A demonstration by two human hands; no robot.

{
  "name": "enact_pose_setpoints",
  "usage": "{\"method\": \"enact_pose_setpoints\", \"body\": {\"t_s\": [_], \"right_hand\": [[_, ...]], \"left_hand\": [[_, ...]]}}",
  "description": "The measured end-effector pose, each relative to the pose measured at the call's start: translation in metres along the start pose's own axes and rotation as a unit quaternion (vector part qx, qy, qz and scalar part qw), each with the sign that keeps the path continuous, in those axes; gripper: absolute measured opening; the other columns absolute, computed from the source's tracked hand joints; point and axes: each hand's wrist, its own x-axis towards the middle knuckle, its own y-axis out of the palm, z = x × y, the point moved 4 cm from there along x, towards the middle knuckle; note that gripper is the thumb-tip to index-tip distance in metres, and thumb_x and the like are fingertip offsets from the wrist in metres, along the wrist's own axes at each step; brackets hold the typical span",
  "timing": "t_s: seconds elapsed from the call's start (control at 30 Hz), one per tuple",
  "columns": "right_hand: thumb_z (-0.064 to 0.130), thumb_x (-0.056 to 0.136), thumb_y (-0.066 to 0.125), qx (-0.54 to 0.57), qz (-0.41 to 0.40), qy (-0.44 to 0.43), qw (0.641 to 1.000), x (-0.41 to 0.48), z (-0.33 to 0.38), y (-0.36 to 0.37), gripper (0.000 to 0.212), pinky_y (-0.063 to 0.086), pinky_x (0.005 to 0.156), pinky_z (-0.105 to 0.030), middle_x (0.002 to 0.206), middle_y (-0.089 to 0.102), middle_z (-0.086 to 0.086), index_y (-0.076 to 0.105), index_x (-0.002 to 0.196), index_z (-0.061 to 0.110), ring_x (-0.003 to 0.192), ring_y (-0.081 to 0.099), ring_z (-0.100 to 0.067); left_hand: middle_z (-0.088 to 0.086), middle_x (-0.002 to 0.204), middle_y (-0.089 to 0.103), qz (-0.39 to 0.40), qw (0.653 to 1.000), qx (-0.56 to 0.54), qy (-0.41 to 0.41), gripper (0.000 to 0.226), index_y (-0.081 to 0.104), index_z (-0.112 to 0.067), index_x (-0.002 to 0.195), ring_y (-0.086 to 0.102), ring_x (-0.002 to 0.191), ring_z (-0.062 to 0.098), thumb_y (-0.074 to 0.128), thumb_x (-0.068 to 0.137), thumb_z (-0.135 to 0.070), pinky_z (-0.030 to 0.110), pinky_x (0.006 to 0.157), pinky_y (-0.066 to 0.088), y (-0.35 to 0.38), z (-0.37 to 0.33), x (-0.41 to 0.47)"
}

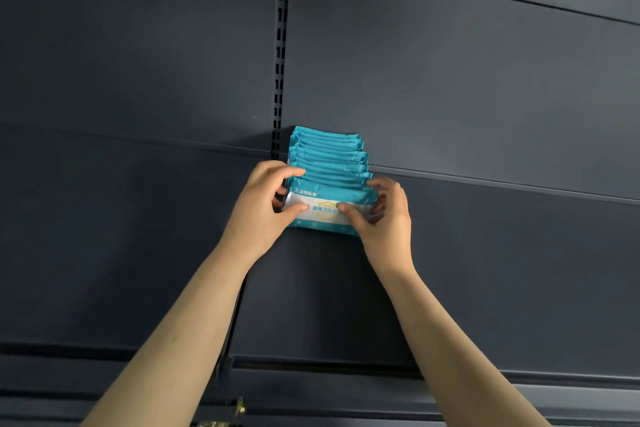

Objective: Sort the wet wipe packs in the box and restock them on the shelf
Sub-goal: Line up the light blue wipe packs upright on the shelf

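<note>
The dark navy back panel [450, 62] of the shelving fills the upper half of the view. Below it the shelf deck [502, 270], in the same colour, runs toward the viewer. A slotted black upright [281, 45] rises toward 12 o'clock and ends just behind the packs.

A row of teal wet wipe packs [329, 159] stands on edge on the deck at the centre of the view, packed face to face. The rearmost pack is against the back panel, beside the foot of the upright.

Two bare forearms reach up from 7 and 5 o'clock. The left hand [263, 208] grasps the front wet wipe pack [322, 215] at its 9 o'clock end, with the thumb pressed on the printed white face and the fingers [294, 172] curled over the top edge. The right hand [384, 218] grasps the same pack at its 3 o'clock end, with the thumb on the face and the fingers hooked behind. The pack stands upright between the two hands, touching the row at its 12 o'clock side.

A small brass-coloured fitting [239, 409] shows at 7 o'clock on the frame's lower edge; it is too small to identify.
</note>
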Motion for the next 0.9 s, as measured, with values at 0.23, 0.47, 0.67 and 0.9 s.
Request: {"method": "enact_pose_setpoints", "body": {"t_s": [0.23, 0.47, 0.67, 0.9], "right_hand": [[0.015, 0.075, 0.085, -0.004, 0.022, 0.049, 0.999, -0.011, -0.01, -0.006, 0.057, 0.046, 0.071, -0.003, 0.117, 0.057, 0.005, 0.047, 0.116, 0.029, 0.097, 0.06, -0.002], [0.012, 0.08, 0.081, 0.017, 0.021, 0.047, 0.999, -0.008, -0.008, -0.004, 0.049, 0.052, 0.076, -0.011, 0.115, 0.059, 0.004, 0.048, 0.111, 0.032, 0.1, 0.063, -0.006], [0.016, 0.075, 0.085, -0.032, 0.06, 0.073, 0.995, -0.01, -0.013, -0.005, 0.06, 0.052, 0.08, -0.012, 0.119, 0.058, 0.006, 0.044, 0.116, 0.033, 0.101, 0.061, -0.006], [0.017, 0.075, 0.085, -0.063, 0.055, 0.082, 0.993, -0.008, -0.013, -0.004, 0.059, 0.046, 0.077, -0.009, 0.115, 0.06, 0.005, 0.045, 0.116, 0.031, 0.101, 0.06, -0.01]], "left_hand": [[-0.016, 0.12, 0.043, -0.001, 1.0, 0.006, 0.01, 0.05, 0.063, -0.022, 0.127, 0.053, 0.097, -0.004, 0.079, 0.08, -0.012, 0.009, 0.083, 0.047, 0.001, 0.004, 0.001], [-0.017, 0.122, 0.043, 0.0, 1.0, 0.023, 0.013, 0.047, 0.063, -0.021, 0.125, 0.051, 0.099, -0.005, 0.078, 0.082, -0.013, 0.021, 0.086, 0.052, -0.002, 0.002, 0.0], [-0.019, 0.121, 0.038, 0.001, 0.998, 0.056, 0.01, 0.048, 0.061, -0.023, 0.127, 0.048, 0.11, 0.003, 0.077, 0.082, -0.017, 0.023, 0.092, 0.046, -0.003, 0.002, -0.001], [-0.011, 0.126, 0.04, 0.008, 0.998, 0.069, -0.001, 0.048, 0.061, -0.024, 0.126, 0.042, 0.119, 0.009, 0.078, 0.081, -0.02, 0.023, 0.096, 0.04, -0.003, 0.004, -0.001]]}}
